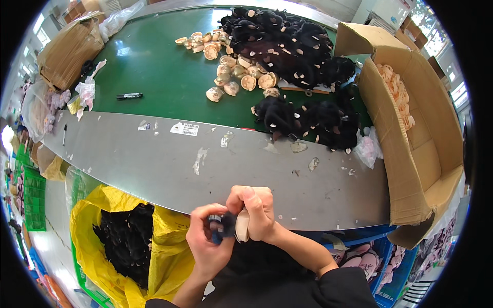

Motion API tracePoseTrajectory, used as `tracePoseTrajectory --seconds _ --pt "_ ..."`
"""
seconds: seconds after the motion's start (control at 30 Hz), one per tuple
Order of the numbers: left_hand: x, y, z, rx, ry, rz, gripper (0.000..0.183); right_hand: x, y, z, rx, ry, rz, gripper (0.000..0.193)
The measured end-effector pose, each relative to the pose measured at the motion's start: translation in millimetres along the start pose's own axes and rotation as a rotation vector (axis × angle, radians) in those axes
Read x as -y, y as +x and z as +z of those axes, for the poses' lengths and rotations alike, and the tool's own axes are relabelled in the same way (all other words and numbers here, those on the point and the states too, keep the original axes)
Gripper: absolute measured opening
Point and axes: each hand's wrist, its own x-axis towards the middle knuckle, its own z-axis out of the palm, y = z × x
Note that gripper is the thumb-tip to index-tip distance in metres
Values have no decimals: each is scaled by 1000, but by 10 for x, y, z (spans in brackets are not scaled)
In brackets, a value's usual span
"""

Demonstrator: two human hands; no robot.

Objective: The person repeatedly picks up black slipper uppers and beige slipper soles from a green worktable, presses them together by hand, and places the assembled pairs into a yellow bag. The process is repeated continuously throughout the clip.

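Close to my body, just below the metal table edge, both hands work together. My left hand [208, 241] is closed round a black plush piece [224, 226], blurred by motion and partly hidden by the fingers. Pressed against that piece is a pale beige, cup-shaped shell [242, 226], which my right hand [259, 208] grips from above and from the right. The shell looks like the beige face shells [248, 82] heaped on the green surface. How far the plush and the shell are joined, I cannot tell.
Black plush pieces [280, 46] pile up at the back right. A cardboard box [426, 149] with beige rings [395, 90] stands right. A yellow bag [169, 231] of black plush sits lower left. A marker [129, 96] lies on the green belt [159, 77], beyond the metal table [169, 164].
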Motion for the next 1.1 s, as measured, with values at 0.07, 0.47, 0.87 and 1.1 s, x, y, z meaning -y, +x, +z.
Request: tracePoseTrajectory --seconds 0.07,0.47,0.87,1.1 --pt "-3 44 20 -78 -20 -41 28 35 -20 -71 -51 -168 -46 35" --pt "221 91 -16 204 -510 -119 22 120 -288 -301 -115 -542 -305 43" --pt "330 199 12 175 418 447 14 -73 -319 -116 -271 -800 -547 43" --pt "484 169 80 211 189 299 14 -185 -339 -135 -327 -742 -575 43"
